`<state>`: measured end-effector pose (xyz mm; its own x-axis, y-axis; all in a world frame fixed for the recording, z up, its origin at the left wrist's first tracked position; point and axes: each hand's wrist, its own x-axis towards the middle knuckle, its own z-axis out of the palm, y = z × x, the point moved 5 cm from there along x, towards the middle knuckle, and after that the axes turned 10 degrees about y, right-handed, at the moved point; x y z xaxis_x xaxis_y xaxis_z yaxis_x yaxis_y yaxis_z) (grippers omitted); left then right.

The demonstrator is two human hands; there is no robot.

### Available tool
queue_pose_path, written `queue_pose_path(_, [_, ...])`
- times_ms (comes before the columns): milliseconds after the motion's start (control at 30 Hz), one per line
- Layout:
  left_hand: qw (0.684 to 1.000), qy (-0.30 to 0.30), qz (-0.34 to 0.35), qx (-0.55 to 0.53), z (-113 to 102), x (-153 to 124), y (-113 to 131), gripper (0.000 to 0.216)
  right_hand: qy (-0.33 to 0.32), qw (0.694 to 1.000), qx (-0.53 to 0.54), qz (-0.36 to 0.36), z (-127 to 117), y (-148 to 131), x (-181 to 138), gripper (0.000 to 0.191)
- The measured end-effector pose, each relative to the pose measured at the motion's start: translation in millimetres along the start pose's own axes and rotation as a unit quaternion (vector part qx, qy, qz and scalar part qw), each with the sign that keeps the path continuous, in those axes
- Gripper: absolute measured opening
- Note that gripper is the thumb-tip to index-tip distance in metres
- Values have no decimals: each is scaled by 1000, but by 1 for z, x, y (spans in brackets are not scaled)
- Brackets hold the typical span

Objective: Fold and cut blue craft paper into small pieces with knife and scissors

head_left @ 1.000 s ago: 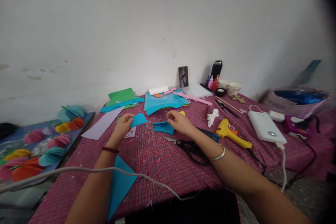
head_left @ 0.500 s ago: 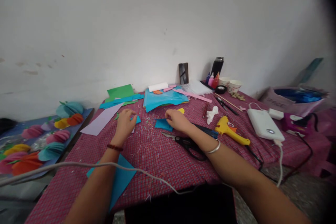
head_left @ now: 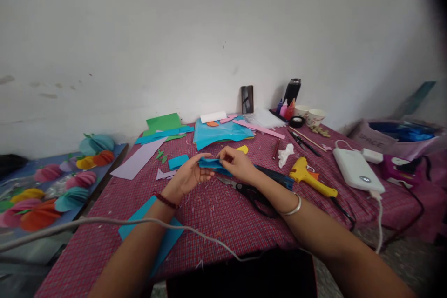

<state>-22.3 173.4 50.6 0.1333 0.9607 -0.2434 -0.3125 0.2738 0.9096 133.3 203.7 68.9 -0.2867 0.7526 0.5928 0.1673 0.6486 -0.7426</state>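
Both of my hands hold a small folded piece of blue paper [head_left: 212, 164] just above the red checked tablecloth [head_left: 216, 214]. My left hand [head_left: 188, 177] pinches its left end, palm turned up. Fingers of my right hand [head_left: 236, 162] grip its right end. A smaller blue paper piece [head_left: 178, 161] lies on the cloth just left of my left hand. Black scissors [head_left: 249, 192] lie under my right forearm. A large blue sheet [head_left: 153, 233] lies beneath my left forearm near the front edge.
A yellow glue gun [head_left: 310, 178], white power bank [head_left: 356, 170] with cable, tissue [head_left: 286, 152], pens, cups and paint bottles [head_left: 287, 109] sit to the right. Coloured paper sheets [head_left: 220, 131] are stacked at the back. Paper honeycomb balls [head_left: 52, 186] lie on a board at left. A white cable [head_left: 104, 223] crosses the front.
My left hand let go of the small blue piece, which now lies on the cloth, and moved right. Both hands now lift the folded blue paper off the cloth.
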Motion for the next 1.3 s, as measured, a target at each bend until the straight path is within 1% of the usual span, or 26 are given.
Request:
queue_pose_path(67, [1000, 13, 18, 17, -3, 0, 2, 32, -32, 999, -13, -40, 2, -8, -3, 15])
queue_pose_path(133, [997, 47, 47, 44, -6, 0, 4, 39, -37, 998, -7, -46, 2, -10, -3, 25])
queue_pose_path(200, [991, 71, 81, 75, -5, -1, 6, 42, -5, 1000, 0, -7, -2, -7, -1, 29])
queue_pose_path(267, [984, 67, 117, 116, -1, -3, 8, 45, 36, 998, 8, 48, -6, 0, 2, 23])
queue_pose_path(333, [974, 50, 149, 165, 5, -5, 10, 45, 46, 995, 17, 86, -7, 5, 3, 20])
queue_pose_path(433, [961, 31, 180, 209, 11, -9, 11, 42, 44, 994, 12, 103, -6, 9, 5, 25])
queue_pose_path(500, [965, 25, 181, 190, 12, -10, 12, 41, 33, 993, 17, 116, -6, 10, 5, 24])
queue_pose_path(600, [982, 9, 158, 107, 11, -8, 9, 40, -31, 986, 75, 144, -1, 6, 3, 30])
queue_pose_path(633, [986, 6, 149, 80, 10, -7, 7, 38, -46, 984, 96, 145, 1, 3, 2, 33])
queue_pose_path(700, [990, 7, 132, 57, 9, -4, 2, 26, -49, 983, 120, 131, 1, -5, 0, 35])
queue_pose_path(733, [990, 11, 126, 65, 8, -3, 0, 20, -49, 984, 124, 122, 1, -10, -1, 35])
queue_pose_path(767, [989, 14, 123, 86, 7, -2, -2, 19, -52, 984, 123, 115, 1, -14, -2, 35])
queue_pose_path(833, [980, 16, 136, 147, 6, -2, -1, 28, -59, 986, 115, 108, 3, -18, -3, 36])
queue_pose_path(900, [959, 29, 181, 218, 1, -2, 9, 33, -64, 988, 97, 105, 3, -17, -3, 32])
queue_pose_path(933, [942, 51, 209, 257, -5, -2, 16, 33, -70, 990, 73, 101, 3, -15, -2, 28])
queue_pose_path(967, [919, 83, 236, 305, -14, -1, 25, 32, -80, 992, 22, 93, 3, -12, -1, 26])
queue_pose_path(1000, [889, 122, 257, 358, -25, 1, 34, 32, -94, 991, -51, 82, 2, -8, 0, 26])
queue_pose_path(1033, [855, 169, 270, 409, -38, 3, 42, 31, -109, 983, -133, 70, 1, -3, 0, 25])
queue_pose_path(1067, [818, 206, 274, 463, -51, 6, 48, 31, -121, 968, -212, 61, -1, 1, 1, 23])
queue_pose_path(1133, [779, 244, 266, 513, -76, 13, 54, 29, -141, 935, -320, 53, -4, 10, 0, 19])
queue_pose_path(1233, [739, 262, 243, 571, -102, 19, 51, 24, -170, 911, -372, 58, -7, 18, -3, 17])
queue_pose_path(1300, [698, 281, 242, 612, -108, 18, 47, 17, -194, 895, -398, 56, -7, 21, -5, 24])
